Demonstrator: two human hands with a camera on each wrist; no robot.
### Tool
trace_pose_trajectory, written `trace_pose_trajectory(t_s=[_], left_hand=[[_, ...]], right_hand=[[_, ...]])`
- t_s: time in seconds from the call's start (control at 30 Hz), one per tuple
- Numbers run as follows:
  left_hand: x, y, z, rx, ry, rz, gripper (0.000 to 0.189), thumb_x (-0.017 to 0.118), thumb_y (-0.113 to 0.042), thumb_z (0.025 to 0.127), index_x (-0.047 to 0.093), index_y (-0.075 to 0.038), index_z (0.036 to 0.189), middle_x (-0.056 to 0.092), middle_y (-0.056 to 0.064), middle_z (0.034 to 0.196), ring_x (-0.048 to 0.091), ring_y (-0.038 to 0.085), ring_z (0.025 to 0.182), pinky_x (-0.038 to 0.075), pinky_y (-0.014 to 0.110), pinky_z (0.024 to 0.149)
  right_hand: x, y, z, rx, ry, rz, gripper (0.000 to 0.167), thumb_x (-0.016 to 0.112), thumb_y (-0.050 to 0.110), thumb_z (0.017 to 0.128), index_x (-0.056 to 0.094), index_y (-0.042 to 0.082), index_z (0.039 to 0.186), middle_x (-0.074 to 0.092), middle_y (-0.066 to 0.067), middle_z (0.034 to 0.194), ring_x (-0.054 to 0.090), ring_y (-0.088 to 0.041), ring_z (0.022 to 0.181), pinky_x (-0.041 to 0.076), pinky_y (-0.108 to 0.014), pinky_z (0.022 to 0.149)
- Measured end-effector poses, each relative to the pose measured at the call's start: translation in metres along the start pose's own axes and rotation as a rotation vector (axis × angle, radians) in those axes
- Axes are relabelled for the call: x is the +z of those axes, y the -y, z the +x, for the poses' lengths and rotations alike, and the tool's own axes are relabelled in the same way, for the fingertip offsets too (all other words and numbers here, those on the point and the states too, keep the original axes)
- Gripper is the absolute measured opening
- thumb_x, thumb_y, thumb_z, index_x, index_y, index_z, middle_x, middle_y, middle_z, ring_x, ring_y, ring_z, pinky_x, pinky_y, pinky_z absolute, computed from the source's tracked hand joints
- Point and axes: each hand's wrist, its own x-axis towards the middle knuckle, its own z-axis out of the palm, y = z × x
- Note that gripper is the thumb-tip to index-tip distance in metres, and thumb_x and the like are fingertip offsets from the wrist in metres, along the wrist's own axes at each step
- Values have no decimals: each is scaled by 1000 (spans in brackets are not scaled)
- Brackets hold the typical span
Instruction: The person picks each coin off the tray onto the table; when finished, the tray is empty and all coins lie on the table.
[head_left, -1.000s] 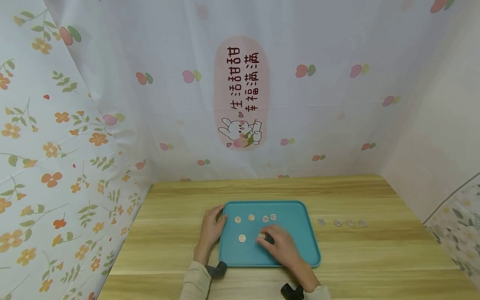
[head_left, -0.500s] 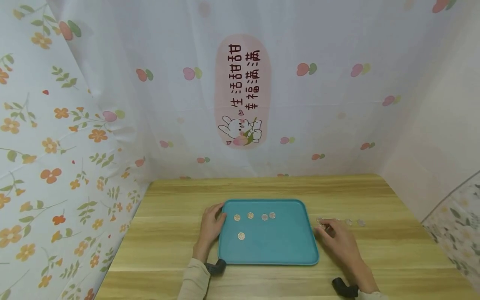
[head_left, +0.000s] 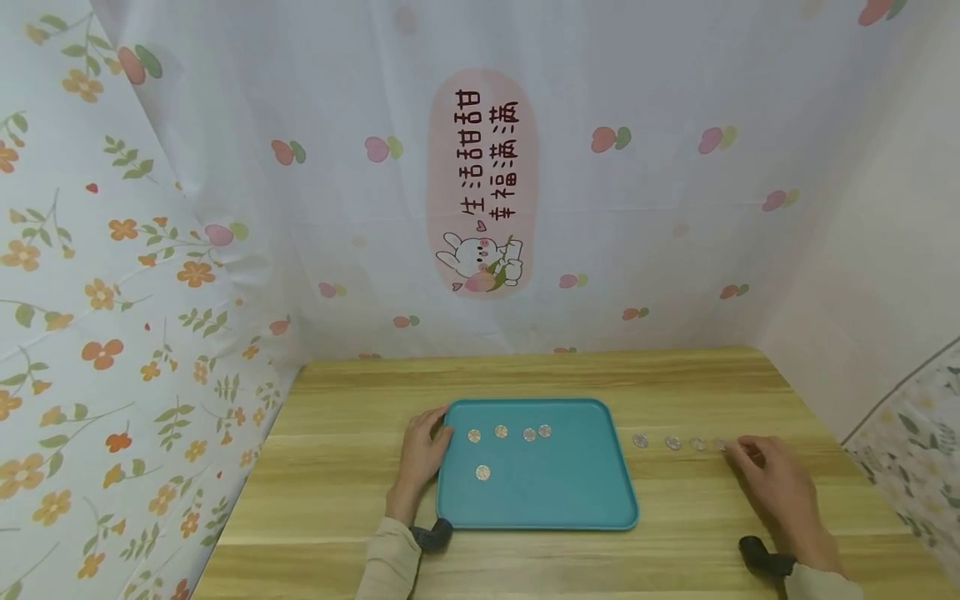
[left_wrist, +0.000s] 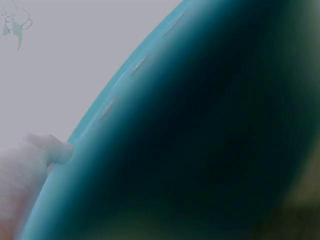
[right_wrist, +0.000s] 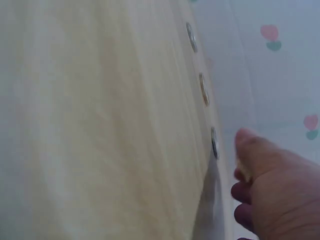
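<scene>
At the tray's left edge, my left hand [head_left: 424,450] holds the blue tray [head_left: 555,500]; in the left wrist view a digit [left_wrist: 61,151] bends over the rim. Several coins lie in the tray, among them a gold-coloured coin [head_left: 483,472] near its lower left. To the right of the tray, my right hand [head_left: 780,483] is just above the table at the right end of a row of silver coins. It pinches a coin [right_wrist: 244,172], mostly hidden, with a yellowish edge showing between thumb and fingers. The nearest row coin [head_left: 721,445] is partly covered by the fingertips.
The coin row starts with a silver coin [head_left: 640,441] just right of the tray. Tray and coins share a wood-grain table [head_left: 337,500]. Printed curtains [head_left: 322,217] hang behind it and along both sides. A black wrist device [head_left: 765,558] sits on each wrist.
My right hand has carried a coin out of the tray, past the row of silver coins, to the row's right end. The left hand has stayed at the tray's left edge.
</scene>
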Motion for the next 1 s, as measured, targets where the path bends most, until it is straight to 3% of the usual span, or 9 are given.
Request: trace_pose_trajectory(t_s=[0.1, 0.3, 0.57, 1.0], left_hand=[[0, 0, 1, 0, -4, 3, 40, 65, -14, 95, 61, -5, 134, 62, 14, 137, 50, 35, 131, 38, 54, 114], [0, -2, 1, -10, 4, 3, 40, 65, -15, 95, 61, -6, 134, 62, 14, 137, 51, 35, 131, 38, 54, 114], [0, -4, 1, 19, -18, 2, 39, 66, -12, 94, 62, -4, 132, 63, 16, 135, 52, 36, 129, 40, 55, 112], [0, -2, -1, 20, -10, 6, 39, 65, -12, 94, 62, -4, 133, 63, 15, 135, 52, 36, 128, 40, 55, 111]], right_hand=[[1, -8, 7, -45, -17, -41, 42, 62, 34, 98, 69, -6, 108, 64, -26, 100, 61, -39, 87, 49, -53, 67], [3, -24, 13, -88, -55, -60, 41, 66, 28, 97, 69, -12, 107, 61, -35, 101, 58, -48, 89, 48, -60, 71], [0, -32, 17, -64, -29, -38, 45, 61, 30, 100, 65, -13, 114, 58, -37, 107, 56, -51, 92, 47, -61, 73], [1, -34, 12, -50, -96, -72, 37, 63, 23, 98, 67, -11, 110, 59, -36, 103, 56, -50, 90, 45, -62, 72]])
